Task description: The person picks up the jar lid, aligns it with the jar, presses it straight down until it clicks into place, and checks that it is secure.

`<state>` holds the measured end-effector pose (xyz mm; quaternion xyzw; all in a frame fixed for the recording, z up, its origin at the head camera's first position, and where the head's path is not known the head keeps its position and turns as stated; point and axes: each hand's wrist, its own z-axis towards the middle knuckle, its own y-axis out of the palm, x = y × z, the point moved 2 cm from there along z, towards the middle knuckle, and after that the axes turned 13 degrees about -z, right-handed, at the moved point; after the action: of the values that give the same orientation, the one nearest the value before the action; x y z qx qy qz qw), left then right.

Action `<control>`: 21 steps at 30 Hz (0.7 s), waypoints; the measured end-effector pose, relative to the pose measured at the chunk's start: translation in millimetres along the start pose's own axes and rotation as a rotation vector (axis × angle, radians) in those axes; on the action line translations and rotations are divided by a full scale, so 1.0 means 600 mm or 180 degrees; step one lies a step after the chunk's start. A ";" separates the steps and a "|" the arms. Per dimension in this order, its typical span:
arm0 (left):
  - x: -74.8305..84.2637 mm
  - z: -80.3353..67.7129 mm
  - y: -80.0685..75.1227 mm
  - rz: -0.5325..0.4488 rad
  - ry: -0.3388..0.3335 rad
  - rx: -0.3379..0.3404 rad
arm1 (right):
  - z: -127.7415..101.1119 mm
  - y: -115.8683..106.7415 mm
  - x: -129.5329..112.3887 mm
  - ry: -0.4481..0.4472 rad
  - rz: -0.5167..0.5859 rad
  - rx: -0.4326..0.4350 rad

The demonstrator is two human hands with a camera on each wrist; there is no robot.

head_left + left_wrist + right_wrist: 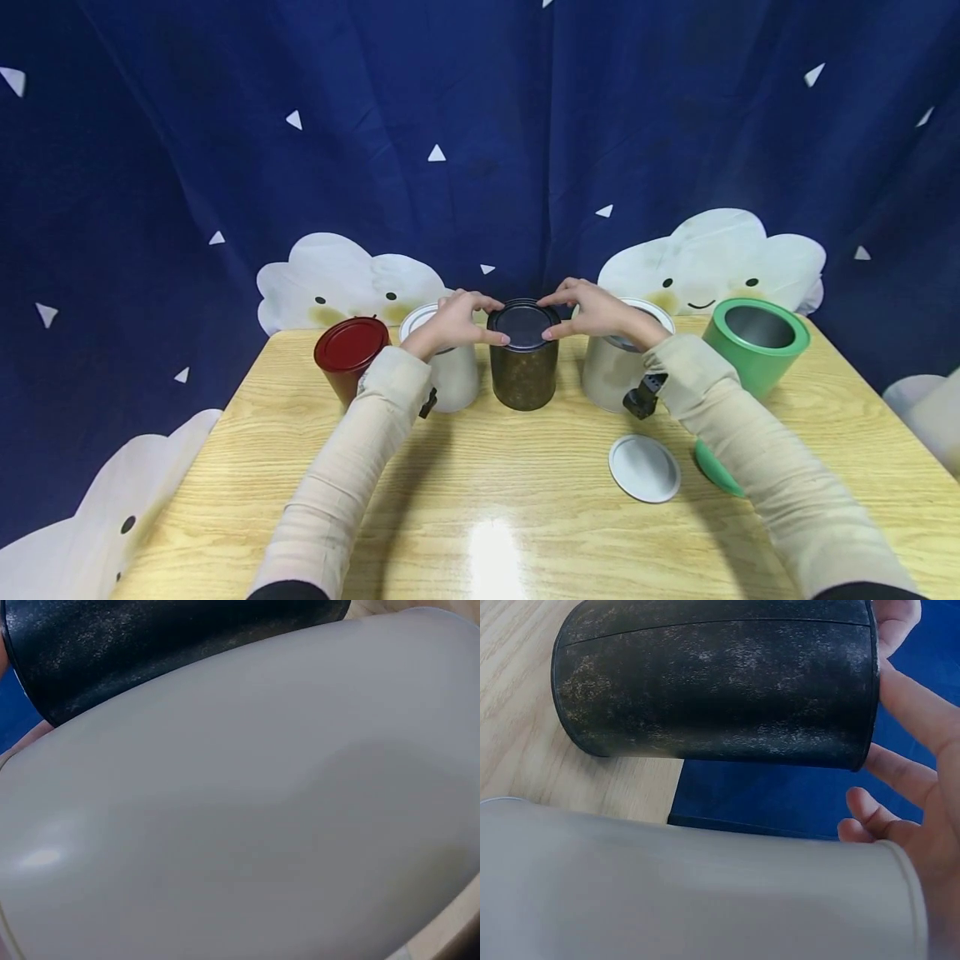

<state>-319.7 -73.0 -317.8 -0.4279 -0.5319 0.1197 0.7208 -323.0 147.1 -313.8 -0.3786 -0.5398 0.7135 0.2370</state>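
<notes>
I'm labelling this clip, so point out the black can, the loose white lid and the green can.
black can (523,375), head view, on its side wall
white lid (644,468), head view, on its flat top
green can (757,357), head view, on its outer wall

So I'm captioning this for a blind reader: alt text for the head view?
Both hands, left hand and right hand, press the lid onto a dark can on a wooden table, among red, grey and green cans.

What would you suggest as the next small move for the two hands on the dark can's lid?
Probably press the lid evenly down: left hand and right hand already pinch its opposite edges, and it sits level on the dark can.
</notes>
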 end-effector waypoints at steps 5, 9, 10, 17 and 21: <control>0.001 -0.004 -0.001 -0.0006 -0.0048 -0.0009 | 0.003 0.002 -0.001 0.0047 0.0044 -0.0093; -0.001 -0.006 0.000 0.0018 -0.0049 -0.0024 | 0.002 0.006 -0.002 0.0040 0.0051 -0.0071; -0.002 -0.006 0.001 0.0035 -0.0046 -0.0027 | 0.001 0.007 -0.002 0.0039 0.0052 -0.0058; -0.002 -0.007 0.001 0.0114 0.0109 -0.0023 | -0.005 0.004 -0.003 0.0005 -0.0045 0.0133; 0.000 -0.009 0.001 0.0027 0.0263 0.0118 | -0.010 -0.002 -0.005 0.0027 -0.0008 0.0268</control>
<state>-314.7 -75.4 -318.6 -0.4213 -0.4976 0.1148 0.7495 -316.4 148.8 -312.5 -0.3706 -0.5088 0.7337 0.2559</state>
